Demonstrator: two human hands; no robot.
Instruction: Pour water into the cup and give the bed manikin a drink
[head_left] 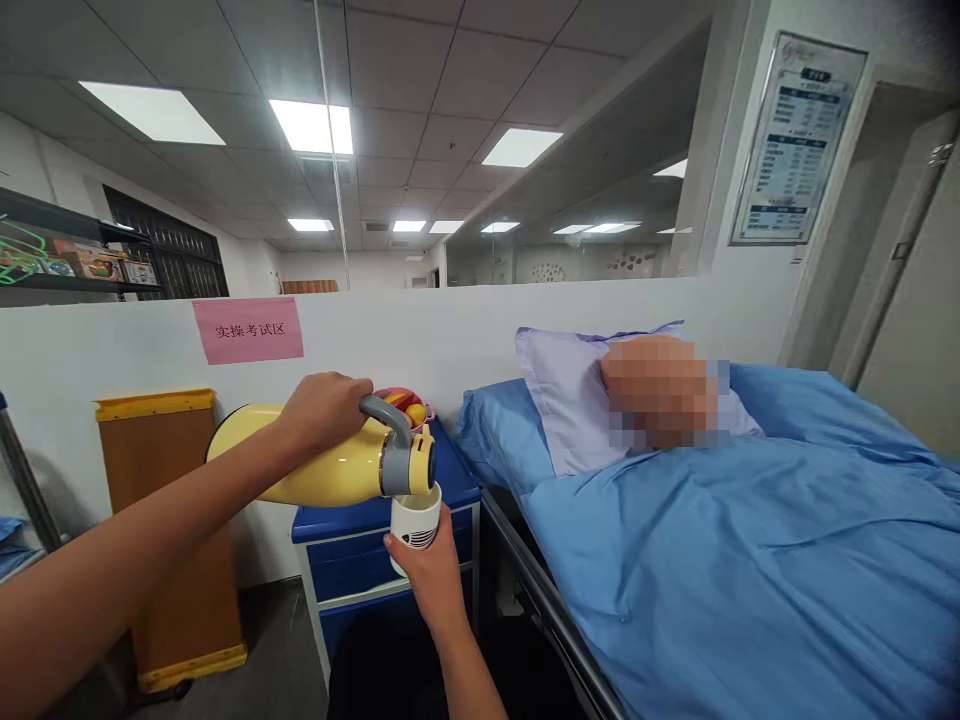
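My left hand is wrapped round the grey handle of a yellow thermos jug, which is tipped onto its side with its mouth to the right. Directly under that mouth, my right hand grips a white paper cup with a dark printed pattern, tilted slightly. The jug's spout is at the cup's rim; whether any liquid flows I cannot tell. Both are held over a blue bedside cabinet with a white frame. Behind the jug, a pink basket with red and yellow fruit stands on the cabinet top.
To the right is a bed with a blue quilt, a lilac pillow and a blurred head on it. A dark bed rail runs beside the cabinet. A brown board with yellow edges stands at left, below a pink sign.
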